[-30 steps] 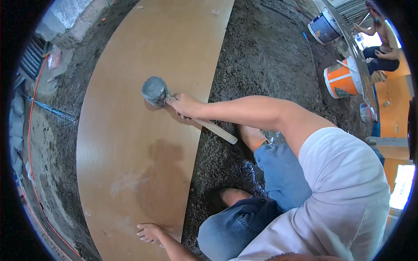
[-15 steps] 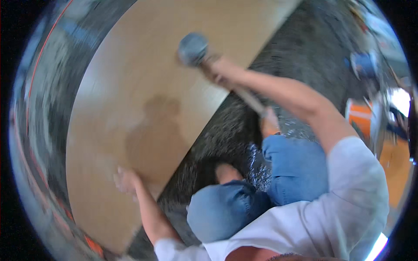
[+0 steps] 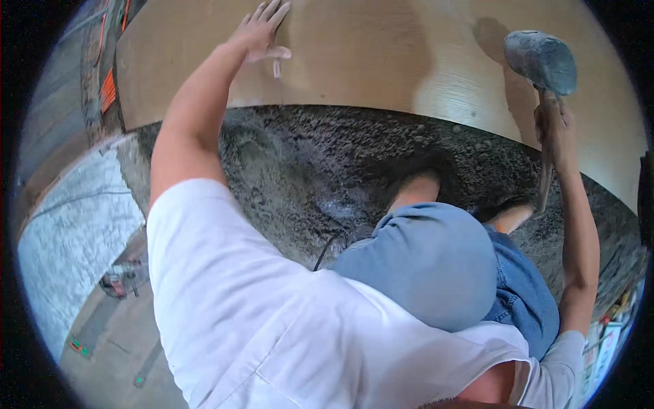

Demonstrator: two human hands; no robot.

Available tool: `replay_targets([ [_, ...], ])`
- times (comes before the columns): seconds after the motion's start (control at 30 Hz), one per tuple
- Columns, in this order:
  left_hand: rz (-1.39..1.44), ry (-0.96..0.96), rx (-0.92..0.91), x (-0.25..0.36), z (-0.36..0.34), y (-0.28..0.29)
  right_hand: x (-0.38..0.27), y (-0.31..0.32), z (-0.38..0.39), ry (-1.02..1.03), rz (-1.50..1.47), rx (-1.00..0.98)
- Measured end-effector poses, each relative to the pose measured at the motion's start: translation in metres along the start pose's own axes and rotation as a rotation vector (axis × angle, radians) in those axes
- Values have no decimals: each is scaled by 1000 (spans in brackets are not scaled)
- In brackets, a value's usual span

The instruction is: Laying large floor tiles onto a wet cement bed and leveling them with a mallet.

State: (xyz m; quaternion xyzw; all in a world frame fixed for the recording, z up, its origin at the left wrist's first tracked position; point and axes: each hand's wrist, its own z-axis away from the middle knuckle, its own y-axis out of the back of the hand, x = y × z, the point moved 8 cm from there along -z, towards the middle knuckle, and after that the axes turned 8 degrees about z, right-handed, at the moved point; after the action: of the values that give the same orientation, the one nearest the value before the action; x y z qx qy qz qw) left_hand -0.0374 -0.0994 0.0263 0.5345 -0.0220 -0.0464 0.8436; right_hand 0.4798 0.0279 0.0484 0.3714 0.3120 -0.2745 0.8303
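A large, smooth light-brown slab (image 3: 354,61) spans the far side and lies on dark, gritty, wet-looking bedding (image 3: 293,157). Palm down on its surface, at the far left of centre, rests my left hand (image 3: 262,33) with its fingers spread. My right hand (image 3: 555,126) is wrapped round the wooden handle of a rubber mallet (image 3: 541,61). The mallet's grey head is raised over the slab at the right, and its shadow falls on the slab beside it. The handle's lower end hangs near my leg.
My bent knees in blue denim (image 3: 429,259) are above the dark bedding, close to the slab's near edge. A thin black cord (image 3: 327,249) lies beside them. At left are a pale wet-looking patch (image 3: 75,238), orange strips (image 3: 107,91) and a reddish tool (image 3: 114,285).
The view has turned, so the slab now runs across the top. My left hand has reached farther out along it. The mallet, still in my right hand, is now at the far right.
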Motion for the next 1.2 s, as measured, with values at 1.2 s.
replay_targets([
  [1.2, 604, 698, -363, 17, -75, 2, -73, -124, 16, 109, 117, -283],
])
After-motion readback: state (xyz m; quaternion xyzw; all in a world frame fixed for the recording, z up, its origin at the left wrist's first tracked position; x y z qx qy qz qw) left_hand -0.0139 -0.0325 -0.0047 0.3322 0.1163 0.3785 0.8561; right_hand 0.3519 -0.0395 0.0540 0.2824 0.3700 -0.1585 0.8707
